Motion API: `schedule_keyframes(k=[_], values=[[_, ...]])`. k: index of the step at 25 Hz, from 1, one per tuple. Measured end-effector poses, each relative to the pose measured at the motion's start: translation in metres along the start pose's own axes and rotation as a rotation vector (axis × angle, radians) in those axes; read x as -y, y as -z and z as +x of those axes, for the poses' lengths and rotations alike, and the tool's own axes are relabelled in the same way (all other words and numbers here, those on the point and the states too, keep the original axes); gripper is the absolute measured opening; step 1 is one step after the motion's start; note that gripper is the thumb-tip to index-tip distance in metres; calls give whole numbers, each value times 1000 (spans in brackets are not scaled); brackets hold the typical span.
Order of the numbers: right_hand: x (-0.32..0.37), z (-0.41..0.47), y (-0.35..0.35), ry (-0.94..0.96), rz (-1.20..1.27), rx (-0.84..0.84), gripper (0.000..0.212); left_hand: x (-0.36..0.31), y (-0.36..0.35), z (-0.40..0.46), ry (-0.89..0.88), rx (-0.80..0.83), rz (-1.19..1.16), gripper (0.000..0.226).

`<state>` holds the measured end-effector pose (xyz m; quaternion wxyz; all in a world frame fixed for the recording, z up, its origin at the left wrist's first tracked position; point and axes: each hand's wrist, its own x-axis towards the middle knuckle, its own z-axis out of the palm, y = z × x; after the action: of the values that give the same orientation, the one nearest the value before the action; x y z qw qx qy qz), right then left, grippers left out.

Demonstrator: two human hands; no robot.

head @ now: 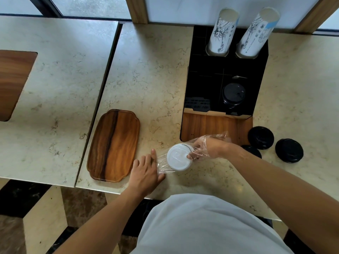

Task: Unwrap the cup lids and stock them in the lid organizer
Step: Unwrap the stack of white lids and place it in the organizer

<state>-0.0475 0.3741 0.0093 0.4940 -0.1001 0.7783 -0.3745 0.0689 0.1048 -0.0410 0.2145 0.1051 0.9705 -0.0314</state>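
A stack of white cup lids (178, 157) sits in a clear plastic wrap (162, 162) low over the counter. My right hand (207, 147) is inside the wrap and grips the stack's right edge. My left hand (145, 173) pinches the loose left end of the wrap. The black lid organizer (203, 83) stands behind, with a stack of black lids (233, 95) in one slot. Three black lid stacks (260, 137) (289, 150) (254, 150) lie on the counter to the right.
Two tall stacks of paper cups (221, 32) (256, 33) stand in the organizer's back slots. A wooden tray (114, 145) lies left of my hands. A seam (102, 92) splits the marble counter (150, 76). The counter's front edge is close to my body.
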Motion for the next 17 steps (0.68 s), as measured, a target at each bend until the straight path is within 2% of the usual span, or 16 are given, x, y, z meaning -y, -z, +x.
schedule_keyframes(k=[2,5,8,11,14,17], values=[[2,-2,-2,15,60,58,18,-4,3,-1,26,15,-24,98],[-1,0,-8,12,154,42,18,-13,14,-1,18,-15,-46,100],[-3,-1,-13,19,150,-24,7,-29,23,4,-48,-56,-72,82],[-3,-1,-16,6,66,-103,17,-32,21,10,-64,-71,-86,57],[-3,-5,-14,-4,75,-131,23,-23,15,10,-98,-70,-27,56],[-3,-8,-15,-23,120,-132,5,-24,7,3,-102,-85,50,60]])
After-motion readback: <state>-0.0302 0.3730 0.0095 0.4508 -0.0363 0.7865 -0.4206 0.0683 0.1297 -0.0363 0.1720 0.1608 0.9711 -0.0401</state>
